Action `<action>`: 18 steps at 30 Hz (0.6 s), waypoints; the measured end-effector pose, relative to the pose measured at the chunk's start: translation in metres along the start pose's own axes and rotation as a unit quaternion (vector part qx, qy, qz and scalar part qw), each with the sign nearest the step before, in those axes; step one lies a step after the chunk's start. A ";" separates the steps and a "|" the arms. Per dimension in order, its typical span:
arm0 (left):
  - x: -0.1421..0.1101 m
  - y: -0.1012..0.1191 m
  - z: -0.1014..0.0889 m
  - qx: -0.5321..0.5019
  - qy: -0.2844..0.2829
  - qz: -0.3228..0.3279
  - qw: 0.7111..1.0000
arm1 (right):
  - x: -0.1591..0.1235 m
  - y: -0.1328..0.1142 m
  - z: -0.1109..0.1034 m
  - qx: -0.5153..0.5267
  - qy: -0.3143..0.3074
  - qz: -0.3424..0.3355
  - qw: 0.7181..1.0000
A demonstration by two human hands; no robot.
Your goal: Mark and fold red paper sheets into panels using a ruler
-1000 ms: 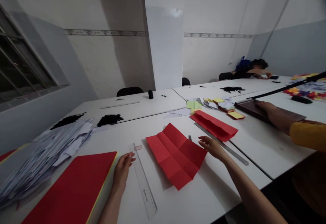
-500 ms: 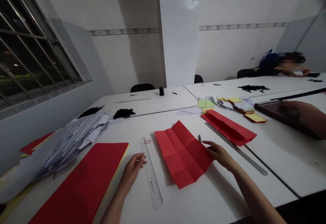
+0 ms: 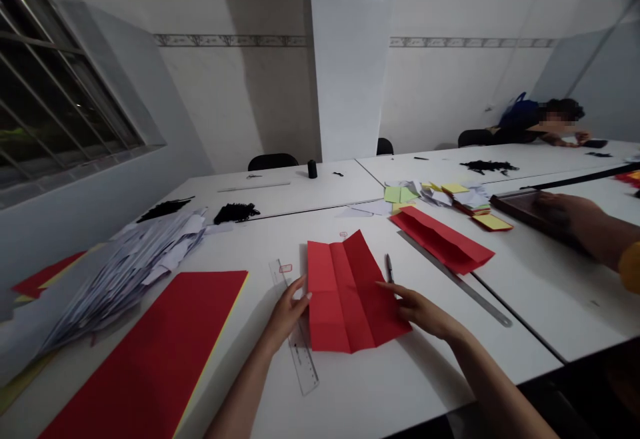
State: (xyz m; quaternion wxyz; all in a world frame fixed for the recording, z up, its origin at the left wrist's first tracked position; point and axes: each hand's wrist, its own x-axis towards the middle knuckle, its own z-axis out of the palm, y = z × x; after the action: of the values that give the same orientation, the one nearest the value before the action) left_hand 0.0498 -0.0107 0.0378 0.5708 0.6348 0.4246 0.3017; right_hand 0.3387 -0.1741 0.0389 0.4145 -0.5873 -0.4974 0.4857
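Observation:
A creased red sheet of paper (image 3: pixel 340 299) stands partly raised from the white table in front of me, its fold lines running lengthwise and across. My left hand (image 3: pixel 289 312) is at its left edge, thumb on the near side and fingertips at the border. On the right edge, my right hand (image 3: pixel 425 309) has its index finger stretched over the sheet, with the other fingers curled at the border. Under my left hand lies a clear plastic ruler (image 3: pixel 303 359). A pen (image 3: pixel 389 267) rests just beyond my right fingertips.
A red paper stack (image 3: pixel 150 352) and a pile of white papers (image 3: pixel 130 279) lie left. A folded red paper (image 3: pixel 443 239) partly covers a metal ruler (image 3: pixel 480 302) at right. Another person's hand (image 3: pixel 575 216) touches a dark tray (image 3: pixel 525 207). Black thread spool (image 3: pixel 313 169) stands farther back.
My left hand has moved right from over the ruler to the sheet's left edge. The red sheet has turned more upright, uncovering more of the pen.

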 end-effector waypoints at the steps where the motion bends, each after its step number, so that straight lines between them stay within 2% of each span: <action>1: -0.001 0.000 0.000 -0.004 -0.004 0.002 1.000 | 0.000 0.000 0.001 -0.011 -0.016 -0.005 1.000; 5: -0.006 -0.001 -0.003 -0.011 -0.025 -0.007 1.000 | -0.001 -0.002 0.003 -0.023 -0.077 -0.014 0.997; 10: -0.007 -0.002 -0.007 -0.003 -0.063 -0.023 0.998 | 0.008 -0.005 0.000 0.063 -0.104 -0.010 0.992; 12: -0.006 -0.001 -0.010 -0.004 -0.058 -0.011 0.998 | 0.019 -0.006 0.000 0.095 -0.069 0.000 0.993; 16: -0.005 0.003 -0.019 -0.009 -0.018 0.036 0.999 | 0.052 -0.009 0.008 0.163 0.043 0.022 0.985; 18: -0.005 0.004 -0.024 -0.031 0.009 0.060 0.998 | 0.069 -0.010 0.015 0.214 0.050 0.026 0.975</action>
State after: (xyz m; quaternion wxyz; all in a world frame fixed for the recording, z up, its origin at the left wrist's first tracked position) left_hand 0.0271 -0.0038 0.0466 0.5674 0.6383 0.3809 0.3544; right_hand 0.3246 -0.1043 0.0353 0.5418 -0.5214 -0.3451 0.5616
